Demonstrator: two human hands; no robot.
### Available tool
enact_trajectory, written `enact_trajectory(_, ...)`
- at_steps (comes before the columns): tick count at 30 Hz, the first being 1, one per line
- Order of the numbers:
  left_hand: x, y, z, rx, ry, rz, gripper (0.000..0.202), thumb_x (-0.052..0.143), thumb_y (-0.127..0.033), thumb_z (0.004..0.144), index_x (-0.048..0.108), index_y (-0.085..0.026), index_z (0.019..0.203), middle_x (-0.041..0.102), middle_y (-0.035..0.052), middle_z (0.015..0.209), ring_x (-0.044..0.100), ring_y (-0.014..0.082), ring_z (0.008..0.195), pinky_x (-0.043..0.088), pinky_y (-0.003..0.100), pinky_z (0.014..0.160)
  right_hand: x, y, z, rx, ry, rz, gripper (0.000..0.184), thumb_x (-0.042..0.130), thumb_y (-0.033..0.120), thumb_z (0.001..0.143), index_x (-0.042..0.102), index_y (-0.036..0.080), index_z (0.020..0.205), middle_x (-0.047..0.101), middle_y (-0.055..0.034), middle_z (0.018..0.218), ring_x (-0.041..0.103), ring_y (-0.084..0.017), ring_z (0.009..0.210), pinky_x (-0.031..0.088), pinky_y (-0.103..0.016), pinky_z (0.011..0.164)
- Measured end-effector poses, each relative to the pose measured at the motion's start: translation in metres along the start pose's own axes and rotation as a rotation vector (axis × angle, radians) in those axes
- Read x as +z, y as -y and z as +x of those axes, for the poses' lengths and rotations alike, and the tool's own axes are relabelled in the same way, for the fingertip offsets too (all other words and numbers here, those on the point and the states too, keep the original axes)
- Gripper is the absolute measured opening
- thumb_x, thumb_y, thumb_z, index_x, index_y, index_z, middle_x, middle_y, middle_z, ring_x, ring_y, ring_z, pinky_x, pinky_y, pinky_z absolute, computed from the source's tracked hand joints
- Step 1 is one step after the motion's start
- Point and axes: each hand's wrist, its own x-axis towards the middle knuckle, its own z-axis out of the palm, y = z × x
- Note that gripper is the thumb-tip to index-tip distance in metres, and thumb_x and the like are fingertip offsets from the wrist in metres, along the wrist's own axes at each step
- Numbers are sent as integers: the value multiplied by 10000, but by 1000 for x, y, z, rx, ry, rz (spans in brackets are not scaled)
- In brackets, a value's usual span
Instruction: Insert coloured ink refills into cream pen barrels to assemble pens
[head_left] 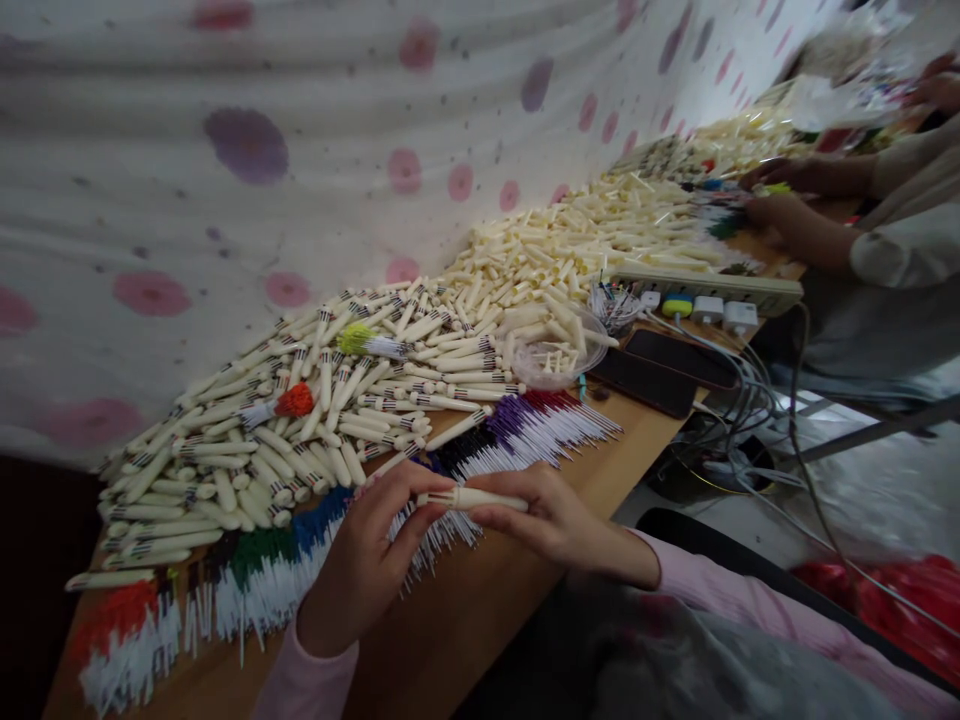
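My right hand point(551, 520) pinches a cream pen barrel point(476, 498) and holds it level over the wooden table point(480, 610). My left hand point(367, 560) meets the barrel's left end with its fingertips closed on that end. Under both hands lie rows of thin white refills point(525, 435) with coloured tips: purple, black, blue, green and red. Behind them a large heap of cream pen barrels point(300, 420) spreads along the table.
A clear plastic bowl point(559, 355) with small parts stands past the heap. Two dark phones point(652, 370) and a power strip point(720, 290) with chargers lie to the right. Another person's hands point(780, 195) work at the far end. A dotted cloth point(300, 130) hangs behind the table.
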Motion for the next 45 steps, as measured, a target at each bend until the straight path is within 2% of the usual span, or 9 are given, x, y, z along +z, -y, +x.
enact_trajectory(4, -8, 0, 2, 91, 4, -45, 246, 532, -46, 939, 652, -251, 874, 676, -21, 1092, 637, 95, 1035, 447, 191, 928, 1, -5, 1, 174, 46, 263, 481, 582, 559, 918, 750, 116, 1004, 399, 60, 560, 307, -68, 500, 230, -206, 455)
enact_trajectory(7, -13, -2, 3, 94, 28, -46, 251, 538, -38, 934, 661, -246, 865, 683, -22, 1085, 649, 76, 1029, 451, 162, 934, 1, -5, 1, 187, 55, 276, 468, 614, 558, 895, 759, 119, 970, 404, 56, 568, 305, -68, 513, 228, -207, 461)
enact_trajectory(13, -8, -3, 0, 46, -3, -64, 183, 604, -75, 914, 663, -239, 856, 708, -19, 1029, 660, 85, 984, 491, 170, 893, 0, -1, -2, -5, -8, -60, 357, 590, 422, 951, 746, 114, 1042, 580, 12, 652, 437, -79, 563, 337, -191, 517)
enact_trajectory(21, 1, -4, -2, -340, 43, -420, 259, 678, -300, 899, 662, -293, 1157, 691, 16, 1184, 659, 150, 1116, 543, 232, 946, -1, -15, -4, -447, -175, -509, 297, 577, 330, 981, 679, 108, 1150, 642, -3, 585, 481, -90, 473, 306, -208, 463)
enact_trajectory(28, 4, -1, -3, -493, 10, -410, 236, 643, -413, 906, 728, -230, 1028, 749, 25, 972, 740, 144, 803, 601, 227, 756, -2, -20, -3, -489, -181, -710, 312, 495, 350, 1022, 651, 118, 1159, 648, -8, 608, 512, -104, 496, 304, -230, 484)
enact_trajectory(32, 3, -2, -3, -395, 15, -333, 114, 682, -284, 885, 750, -267, 974, 754, -2, 969, 731, 139, 856, 578, 215, 765, -2, -21, -4, -500, -177, -665, 309, 511, 345, 1014, 659, 117, 1160, 644, -9, 612, 505, -101, 501, 298, -229, 485)
enact_trajectory(35, 2, -3, 0, -234, -2, -233, 140, 695, -205, 872, 760, -296, 955, 764, -14, 1000, 703, 145, 953, 549, 229, 814, -4, -14, -5, -394, -104, -514, 313, 543, 358, 995, 675, 118, 1146, 614, 11, 589, 471, -87, 488, 294, -213, 475)
enact_trajectory(40, 1, -5, 3, -78, -20, -168, 183, 700, -133, 862, 753, -279, 958, 780, -10, 988, 716, 151, 914, 544, 266, 819, -4, -5, -4, 58, 74, -18, 374, 541, 469, 965, 701, 131, 947, 529, 29, 630, 428, -76, 540, 323, -195, 500)
enact_trajectory(45, 1, -3, 0, -63, 25, -146, 177, 677, -142, 882, 741, -286, 962, 770, -13, 994, 707, 148, 937, 522, 270, 859, 2, -17, -2, 448, 240, 597, 490, 582, 630, 871, 659, 148, 837, 218, 119, 485, 156, -59, 400, 126, -202, 372)
